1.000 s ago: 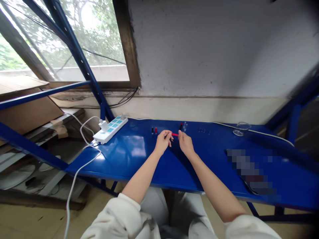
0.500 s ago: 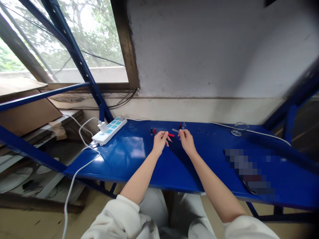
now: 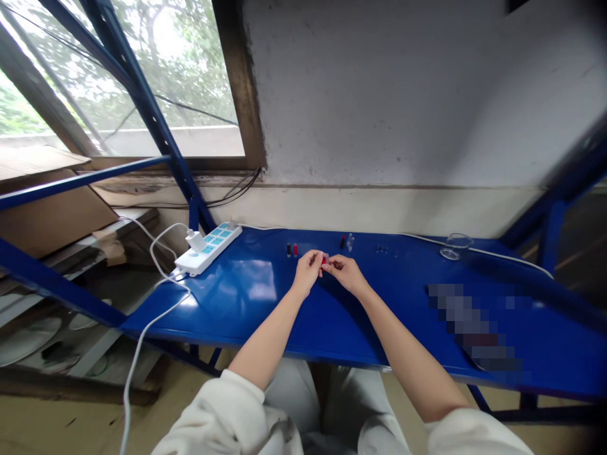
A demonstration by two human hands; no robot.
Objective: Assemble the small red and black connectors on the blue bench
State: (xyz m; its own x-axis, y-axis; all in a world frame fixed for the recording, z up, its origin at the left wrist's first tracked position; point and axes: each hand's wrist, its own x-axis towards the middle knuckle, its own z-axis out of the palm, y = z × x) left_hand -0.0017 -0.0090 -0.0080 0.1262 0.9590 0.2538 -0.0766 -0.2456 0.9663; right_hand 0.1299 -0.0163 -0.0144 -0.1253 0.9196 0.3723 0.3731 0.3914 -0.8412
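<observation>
My left hand (image 3: 308,274) is closed in a pinch on a small red tube (image 3: 325,261), held just above the blue tabletop. My right hand (image 3: 348,273) meets it from the other side, its fingertips pinched at the tube's end. The clear tube it carried earlier is mostly hidden between the fingers. Behind my left hand stand a black small cylinder (image 3: 289,250) and a red small cylinder (image 3: 294,250). Farther back, beyond my right hand, are a dark red-topped piece (image 3: 343,241) and clear tube pieces (image 3: 349,242).
Tiny clear parts (image 3: 382,249) and a clear round container (image 3: 450,253) lie to the right on the blue table (image 3: 227,309). A white power strip (image 3: 211,249) with a trailing cable (image 3: 137,354) sits at the left. A pixelated dark object (image 3: 474,328) lies at the right.
My right hand has moved left and down with the clear tube, which was apart from the red tube. Both hands now meet at the red tube.
</observation>
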